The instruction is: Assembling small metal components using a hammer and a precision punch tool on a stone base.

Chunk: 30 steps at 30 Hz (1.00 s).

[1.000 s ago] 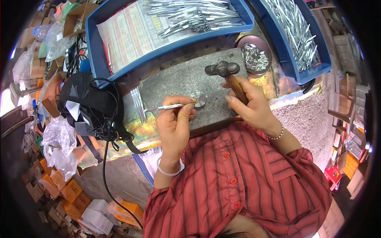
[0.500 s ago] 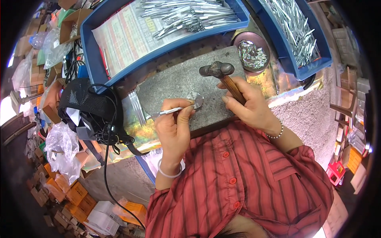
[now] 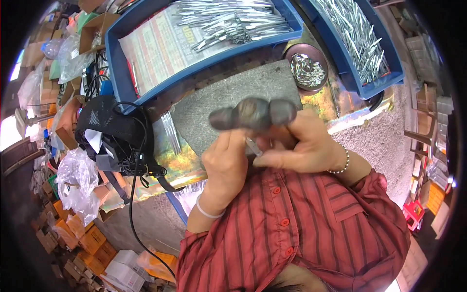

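- Two blue trays [image 3: 115, 58] sit at the top: the left one holds a printed sheet and flat metal strips [image 3: 233, 22], the right tray [image 3: 384, 63] loose metal pins.
- Between them, a round bowl [image 3: 307, 68] holds small metal bits.
- Left hand [image 3: 226, 163] is pinched shut on a thin metal piece [image 3: 253, 146] over the grey slab [image 3: 219, 104].
- Right hand [image 3: 304, 148] is closed around a hammer [image 3: 253, 114], head raised.

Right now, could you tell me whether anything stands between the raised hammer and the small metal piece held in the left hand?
Nothing visible does. The hammer, gripped by the right hand, is raised just above the small metal piece pinched in the left hand. Only the left fingertips sit close beside the piece, over the grey slab.
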Each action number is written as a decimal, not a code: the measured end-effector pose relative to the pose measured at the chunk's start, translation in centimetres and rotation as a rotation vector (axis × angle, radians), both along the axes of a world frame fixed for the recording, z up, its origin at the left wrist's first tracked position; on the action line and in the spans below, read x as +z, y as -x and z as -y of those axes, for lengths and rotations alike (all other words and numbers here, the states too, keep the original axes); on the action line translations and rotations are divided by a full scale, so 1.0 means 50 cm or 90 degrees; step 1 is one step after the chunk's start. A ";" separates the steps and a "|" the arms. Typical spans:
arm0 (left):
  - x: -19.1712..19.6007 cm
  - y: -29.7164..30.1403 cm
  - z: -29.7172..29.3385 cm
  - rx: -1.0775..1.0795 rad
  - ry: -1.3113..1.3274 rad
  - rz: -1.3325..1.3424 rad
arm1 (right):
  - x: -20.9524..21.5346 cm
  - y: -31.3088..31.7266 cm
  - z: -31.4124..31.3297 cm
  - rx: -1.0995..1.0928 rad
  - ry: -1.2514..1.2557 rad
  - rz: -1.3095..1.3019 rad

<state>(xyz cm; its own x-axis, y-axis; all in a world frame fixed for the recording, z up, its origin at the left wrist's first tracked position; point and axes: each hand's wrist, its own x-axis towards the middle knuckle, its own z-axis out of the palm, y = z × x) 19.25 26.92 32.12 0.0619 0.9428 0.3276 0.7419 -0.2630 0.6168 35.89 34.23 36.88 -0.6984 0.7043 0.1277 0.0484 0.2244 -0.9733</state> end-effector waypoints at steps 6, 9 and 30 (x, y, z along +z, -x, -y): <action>-0.020 0.004 -0.014 -0.014 -0.089 0.099 | 0.028 0.044 -0.010 0.081 -0.259 -0.033; -0.022 0.014 -0.003 -0.018 -0.057 0.085 | 0.046 0.046 -0.005 0.078 -0.318 -0.005; -0.008 0.031 -0.011 -0.005 -0.039 0.112 | 0.165 -0.035 0.051 0.047 -0.311 0.305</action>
<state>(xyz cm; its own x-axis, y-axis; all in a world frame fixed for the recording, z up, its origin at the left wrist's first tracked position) 17.69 27.49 31.73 0.0053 0.9202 0.3914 0.6223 -0.3094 0.7190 37.65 31.69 45.14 -0.8007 0.5932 0.0840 0.4157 0.6510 -0.6352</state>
